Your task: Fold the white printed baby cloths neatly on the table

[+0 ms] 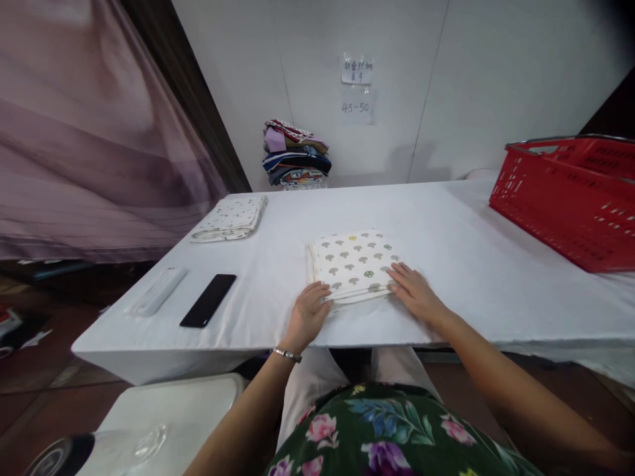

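Note:
A folded white cloth point(354, 261) printed with grey mushrooms, plus a few green and yellow ones, lies in a neat rectangle on the table in front of me. At its near left corner rests my left hand point(308, 313), fingers stretched onto the fabric and thumb by the front edge. My right hand point(415, 293) lies flat over the near right corner with its fingers apart. Both hands touch the cloth without visibly gripping it. Whatever is under the fingertips is hidden.
Another folded patterned cloth point(231, 218) lies on the white table point(446, 238) at the far left. Nearer are a black phone point(208, 301) and a white elongated object point(159, 291). A stack of folded fabrics point(296, 155) stands by the wall; a red basket point(565, 205) sits at right.

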`<act>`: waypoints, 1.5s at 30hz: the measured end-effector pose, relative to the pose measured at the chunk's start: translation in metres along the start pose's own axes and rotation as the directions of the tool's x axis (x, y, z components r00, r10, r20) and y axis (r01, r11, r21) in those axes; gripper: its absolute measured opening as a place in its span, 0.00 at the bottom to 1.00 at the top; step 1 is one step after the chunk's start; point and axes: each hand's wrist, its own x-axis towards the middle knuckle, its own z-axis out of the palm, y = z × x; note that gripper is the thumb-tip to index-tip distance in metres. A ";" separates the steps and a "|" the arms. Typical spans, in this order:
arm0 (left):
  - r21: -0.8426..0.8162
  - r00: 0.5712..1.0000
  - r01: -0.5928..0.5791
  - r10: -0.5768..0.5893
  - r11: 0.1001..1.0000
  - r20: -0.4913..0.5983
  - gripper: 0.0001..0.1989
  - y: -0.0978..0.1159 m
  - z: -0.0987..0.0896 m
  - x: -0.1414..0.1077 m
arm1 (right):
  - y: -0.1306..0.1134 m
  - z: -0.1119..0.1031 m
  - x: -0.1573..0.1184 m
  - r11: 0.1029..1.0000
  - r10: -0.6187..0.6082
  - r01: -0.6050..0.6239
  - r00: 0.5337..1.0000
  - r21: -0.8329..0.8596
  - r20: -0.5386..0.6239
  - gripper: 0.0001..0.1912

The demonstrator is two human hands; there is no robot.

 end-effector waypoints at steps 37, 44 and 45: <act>0.288 0.961 -0.261 0.218 0.922 0.171 0.09 0.025 0.011 0.022 | -0.017 -0.006 0.009 0.936 -0.350 0.353 0.926 -0.008 -0.141 0.13; 0.265 0.964 -0.258 0.228 0.929 0.139 0.10 0.023 0.009 0.021 | -0.020 0.000 0.011 0.934 -0.347 0.357 0.915 0.010 -0.204 0.12; 0.263 0.959 -0.269 0.233 0.927 0.159 0.10 0.022 0.009 0.019 | -0.021 0.000 0.011 0.932 -0.354 0.361 0.914 0.001 -0.200 0.12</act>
